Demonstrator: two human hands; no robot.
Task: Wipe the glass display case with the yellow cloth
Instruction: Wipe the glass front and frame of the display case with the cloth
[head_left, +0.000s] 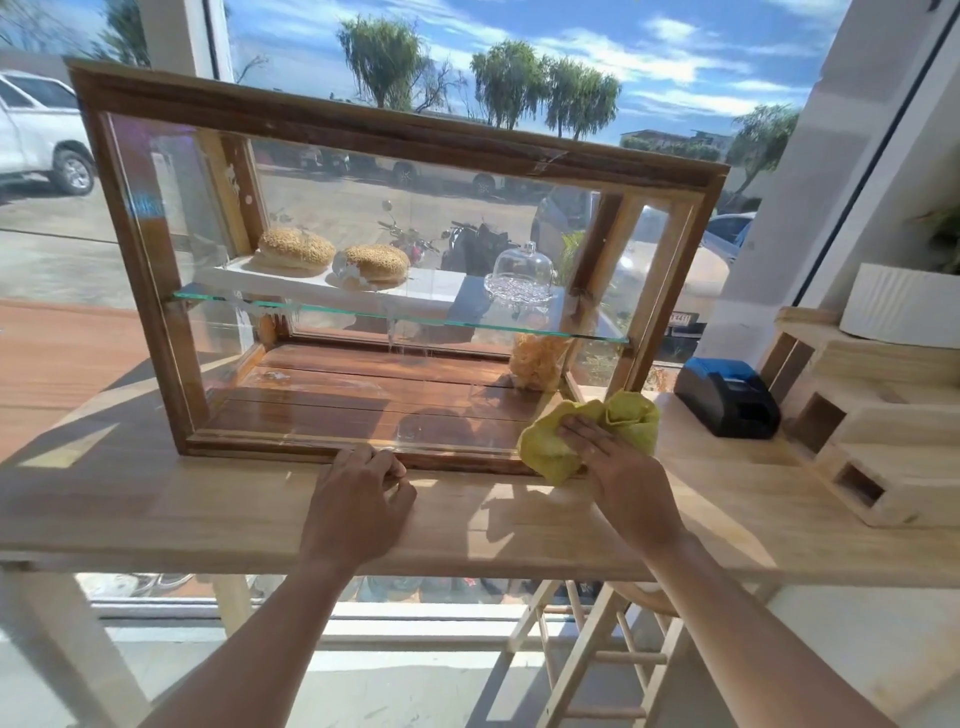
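Observation:
A wood-framed glass display case stands on a light wooden counter. Its glass front faces me, streaked with wet marks. Inside, two seeded buns lie on a white board on the glass shelf, beside a small glass dome. My right hand presses a crumpled yellow cloth against the case's lower right corner. My left hand rests on the bottom frame rail near its middle, fingers curled over the edge.
A black and blue receipt printer sits on the counter to the right of the case. Stepped wooden boxes with a white ribbed pot stand at the far right. A wooden stool is under the counter. A big window lies behind.

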